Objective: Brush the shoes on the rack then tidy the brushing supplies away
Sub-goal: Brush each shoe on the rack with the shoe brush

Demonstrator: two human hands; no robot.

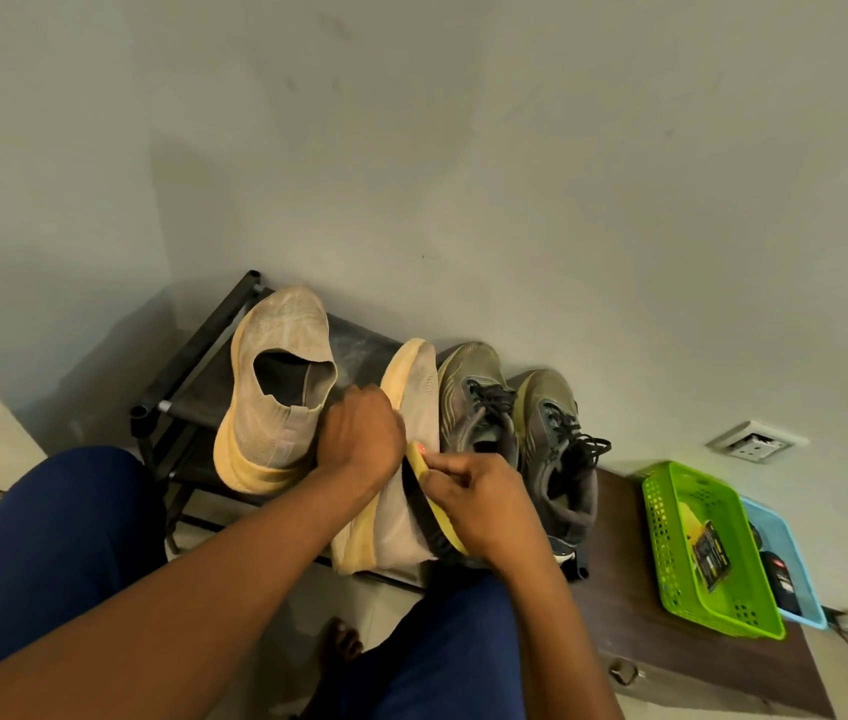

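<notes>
From the head view, my left hand (359, 433) grips the soft, light beige shoe (406, 459), tipped on its side on the rack (193, 366); my right hand (484, 504) holds the stiff brush (424, 498) against its knit, which I think will yield, so the firm sole is the better hold.

We see two bare forearms with no sleeves, watch, bracelet or rings on them, ending in the left hand (359, 433) and the right hand (479, 504). Below the arms, dark blue trousers (42, 537) of plain smooth cloth cover both legs, one knee to the left of the arms and the other beneath the right forearm. Between the trouser legs a bare foot (341, 641) shows its toes, with no sock or shoe on it.
</notes>
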